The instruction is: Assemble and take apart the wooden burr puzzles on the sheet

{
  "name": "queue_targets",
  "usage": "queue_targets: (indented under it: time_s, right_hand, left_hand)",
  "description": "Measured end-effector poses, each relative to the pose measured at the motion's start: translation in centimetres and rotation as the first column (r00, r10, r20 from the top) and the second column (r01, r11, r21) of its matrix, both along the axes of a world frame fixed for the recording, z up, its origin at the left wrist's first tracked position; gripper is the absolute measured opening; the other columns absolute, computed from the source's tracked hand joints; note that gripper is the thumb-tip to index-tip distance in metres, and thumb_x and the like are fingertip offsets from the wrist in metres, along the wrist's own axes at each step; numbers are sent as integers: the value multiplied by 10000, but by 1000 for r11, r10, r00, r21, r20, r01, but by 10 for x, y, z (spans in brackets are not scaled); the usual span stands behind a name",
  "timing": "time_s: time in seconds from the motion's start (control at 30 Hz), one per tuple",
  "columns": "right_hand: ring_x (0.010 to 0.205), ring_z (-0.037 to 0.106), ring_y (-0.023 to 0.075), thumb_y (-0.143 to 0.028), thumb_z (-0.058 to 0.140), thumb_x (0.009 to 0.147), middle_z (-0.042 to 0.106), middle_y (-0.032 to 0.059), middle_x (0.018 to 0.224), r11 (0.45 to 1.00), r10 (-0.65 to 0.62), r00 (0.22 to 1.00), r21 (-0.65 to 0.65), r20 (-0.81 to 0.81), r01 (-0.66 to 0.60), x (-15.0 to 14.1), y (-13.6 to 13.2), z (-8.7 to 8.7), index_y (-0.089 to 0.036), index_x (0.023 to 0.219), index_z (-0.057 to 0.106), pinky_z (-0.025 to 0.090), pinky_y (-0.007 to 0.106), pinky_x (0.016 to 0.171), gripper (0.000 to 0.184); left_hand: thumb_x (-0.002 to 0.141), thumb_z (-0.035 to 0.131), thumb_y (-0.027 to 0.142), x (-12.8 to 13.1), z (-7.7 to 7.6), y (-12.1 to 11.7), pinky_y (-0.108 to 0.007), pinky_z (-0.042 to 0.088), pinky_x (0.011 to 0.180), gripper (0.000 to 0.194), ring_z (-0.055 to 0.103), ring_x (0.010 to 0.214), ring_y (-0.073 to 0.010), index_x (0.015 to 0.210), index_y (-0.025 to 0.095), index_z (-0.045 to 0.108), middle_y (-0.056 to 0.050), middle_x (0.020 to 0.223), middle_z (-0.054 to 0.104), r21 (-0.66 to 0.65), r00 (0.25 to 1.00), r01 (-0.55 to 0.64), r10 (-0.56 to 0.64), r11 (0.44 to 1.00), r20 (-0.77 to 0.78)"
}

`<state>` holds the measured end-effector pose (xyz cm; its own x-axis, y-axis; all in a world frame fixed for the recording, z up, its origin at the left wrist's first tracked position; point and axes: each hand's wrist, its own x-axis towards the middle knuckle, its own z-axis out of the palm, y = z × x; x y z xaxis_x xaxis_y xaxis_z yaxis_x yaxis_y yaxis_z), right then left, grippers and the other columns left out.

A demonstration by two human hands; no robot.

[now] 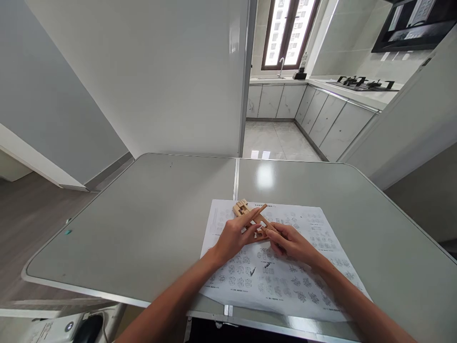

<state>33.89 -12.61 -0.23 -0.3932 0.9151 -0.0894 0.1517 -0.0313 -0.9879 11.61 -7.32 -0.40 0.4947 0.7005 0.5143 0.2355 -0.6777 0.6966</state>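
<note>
Your single view comes from your head, high at the near edge of the table, facing forward and down. It is near enough that your left hand and right hand sit below its middle. It takes in both far corners and the near left corner, and looks past the far edge's right half into a kitchen.

Left forearm: bare, slanting forward and inward
Left hand: fingers stretched forward-right, thumb spread below, gripping
Right forearm: bare, mirrored slant
Right hand: curled, pinching at the tips
Gap: hands near each other
</note>
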Motion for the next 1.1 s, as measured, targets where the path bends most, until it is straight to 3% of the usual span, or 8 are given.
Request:
queue_targets:
  time_s: [0.17,0.47,0.77,0.97,1.1]
  right_hand:
    - [446,380,104,-652,500,1034,529,-67,520,1000,10,1000,12,-18,-9,-3,0,1,-221,892,517,302,261,478,454]
    - [451,377,100,-651,500,1037,531,-66,524,1000,12,1000,1,-14,-12,-4,0,4,-214,894,528,307,257,480,460]
    - [453,393,98,-616,504,1050,550,-64,532,999,34,999,10,-41,-33,-4,0,1,-222,886,509,317,254,476,427]
    - [445,395,96,-623,518,1041,543,-68,519,1000,26,998,-6,-58,-27,-3,1,-1,-219,889,512,316,251,473,431]
    - [436,372,88,-607,533,1040,537,-71,513,1000,16,994,-22,-105,-19,-4,1,0,-217,866,510,293,252,472,428]
  left_hand:
    - [1091,510,253,4,4,-6,-245,644,816,463,770,843,-127,1550,310,516,-34,1200,795,-15,997,66,-66,998,-34]
    - [1072,536,218,5,-2,-4,-258,650,814,474,782,911,-158,1542,284,529,-61,1245,785,67,999,47,-45,997,-31]
    - [1074,526,215,6,-5,-6,-227,635,760,492,765,835,-125,1550,336,508,-28,1256,787,74,999,15,-12,997,-40]
    - [1073,526,236,5,-3,-7,-292,637,838,463,789,929,-179,1528,317,543,-47,1219,799,28,998,8,-6,1000,-59]
    - [1052,579,291,5,0,-8,-378,627,930,441,769,1119,-263,1493,288,583,-91,1355,740,-16,999,-35,34,999,-33]
